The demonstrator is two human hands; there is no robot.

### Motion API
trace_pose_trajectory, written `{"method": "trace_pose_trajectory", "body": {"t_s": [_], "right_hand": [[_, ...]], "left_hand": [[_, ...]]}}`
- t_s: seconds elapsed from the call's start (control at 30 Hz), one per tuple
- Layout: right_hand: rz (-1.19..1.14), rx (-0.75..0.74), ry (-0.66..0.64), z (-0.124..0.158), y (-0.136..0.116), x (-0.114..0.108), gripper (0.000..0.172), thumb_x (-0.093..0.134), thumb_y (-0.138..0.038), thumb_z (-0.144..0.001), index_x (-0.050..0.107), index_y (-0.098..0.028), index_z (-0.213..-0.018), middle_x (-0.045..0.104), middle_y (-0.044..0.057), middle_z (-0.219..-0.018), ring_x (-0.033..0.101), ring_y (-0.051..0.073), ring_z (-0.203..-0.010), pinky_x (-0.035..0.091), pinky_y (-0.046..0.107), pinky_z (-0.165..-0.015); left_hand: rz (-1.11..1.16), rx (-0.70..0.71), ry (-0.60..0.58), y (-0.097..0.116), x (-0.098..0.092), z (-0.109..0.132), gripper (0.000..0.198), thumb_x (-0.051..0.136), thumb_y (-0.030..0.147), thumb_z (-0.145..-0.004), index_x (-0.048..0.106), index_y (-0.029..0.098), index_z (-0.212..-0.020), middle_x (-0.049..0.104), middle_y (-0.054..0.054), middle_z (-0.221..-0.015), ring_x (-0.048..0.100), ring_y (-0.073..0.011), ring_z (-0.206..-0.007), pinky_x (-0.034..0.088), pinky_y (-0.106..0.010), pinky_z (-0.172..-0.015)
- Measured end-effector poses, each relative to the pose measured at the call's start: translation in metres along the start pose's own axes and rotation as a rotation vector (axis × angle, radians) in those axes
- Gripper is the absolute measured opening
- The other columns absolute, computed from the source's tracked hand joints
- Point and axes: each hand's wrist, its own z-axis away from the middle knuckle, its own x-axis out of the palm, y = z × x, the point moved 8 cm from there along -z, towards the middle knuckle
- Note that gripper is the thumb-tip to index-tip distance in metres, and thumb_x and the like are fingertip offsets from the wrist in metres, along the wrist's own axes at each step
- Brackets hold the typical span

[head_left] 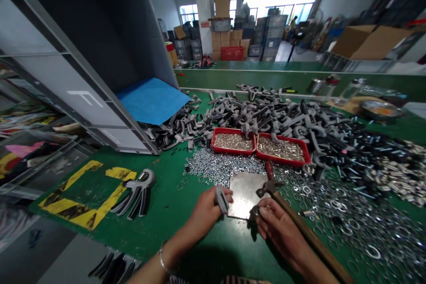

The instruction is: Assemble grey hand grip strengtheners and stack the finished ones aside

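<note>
Remotely, I'd steady left hand, fingers clamped on grey part, by plate; right hand, fingers pinching dark piece.

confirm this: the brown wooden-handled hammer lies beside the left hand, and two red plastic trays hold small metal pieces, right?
Wrong side: the head view shows the brown wooden-handled hammer beside the right hand. Two red plastic trays hold small metal pieces.

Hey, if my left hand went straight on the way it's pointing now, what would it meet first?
Probably the metal plate, just beyond your left hand, though depth is unclear and the hand might pass above it.
</note>
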Motion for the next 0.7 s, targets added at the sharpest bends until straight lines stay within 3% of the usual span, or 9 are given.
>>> {"method": "trace_pose_trajectory", "body": {"t_s": [0.1,0.2,0.33,0.53,0.63,0.7], "right_hand": [[0.098,0.019,-0.070,0.003,-0.002,0.011,0.025,0.071,-0.043,-0.086,0.059,-0.022,-0.093,0.061,-0.001,-0.074,0.051,0.011,-0.057,0.046,0.023,-0.052],[0.116,0.021,-0.100,0.008,-0.005,0.018,0.026,0.069,-0.044,-0.087,0.058,-0.021,-0.091,0.056,-0.004,-0.062,0.046,0.009,-0.049,0.042,0.020,-0.045],[0.106,0.025,-0.106,0.013,-0.004,0.019,0.026,0.068,-0.045,-0.088,0.058,-0.021,-0.090,0.049,-0.007,-0.056,0.042,0.007,-0.044,0.037,0.018,-0.043],[0.035,0.076,-0.160,0.011,0.006,0.019,0.027,0.071,-0.043,-0.086,0.062,-0.020,-0.097,0.050,-0.007,-0.060,0.044,0.007,-0.048,0.042,0.019,-0.047],[0.001,0.134,-0.169,0.011,0.009,0.019,0.028,0.075,-0.041,-0.083,0.064,-0.020,-0.097,0.058,-0.003,-0.071,0.052,0.009,-0.058,0.049,0.021,-0.055],[0.002,0.180,-0.177,0.012,0.011,0.018,0.029,0.076,-0.040,-0.082,0.064,-0.020,-0.099,0.062,0.000,-0.079,0.058,0.011,-0.066,0.052,0.024,-0.061]], "left_hand": [[0.316,-0.116,-0.102,0.000,0.049,0.018,0.026,0.063,0.041,-0.084,0.063,0.015,-0.090,0.063,0.000,-0.061,0.058,-0.0123,-0.051,0.043,-0.023,-0.053],[0.412,-0.158,-0.116,0.001,0.067,0.025,0.032,0.068,0.046,-0.081,0.062,0.015,-0.086,0.059,0.002,-0.055,0.052,-0.0101,-0.047,0.037,-0.021,-0.049],[0.405,-0.164,-0.174,0.003,0.066,0.028,0.033,0.070,0.047,-0.079,0.061,0.015,-0.083,0.058,0.002,-0.056,0.051,-0.0089,-0.047,0.036,-0.020,-0.048],[0.423,-0.166,-0.240,-0.004,0.066,0.036,0.037,0.071,0.050,-0.080,0.064,0.014,-0.086,0.061,-0.001,-0.061,0.050,-0.0087,-0.046,0.036,-0.021,-0.047],[0.325,-0.084,-0.251,-0.004,0.063,0.037,0.033,0.066,0.048,-0.084,0.067,0.015,-0.087,0.064,-0.004,-0.070,0.056,-0.0118,-0.054,0.042,-0.024,-0.054],[0.148,0.043,-0.238,0.004,0.058,0.037,0.026,0.063,0.042,-0.088,0.071,0.018,-0.090,0.066,-0.005,-0.077,0.061,-0.0157,-0.068,0.046,-0.027,-0.066]]}}
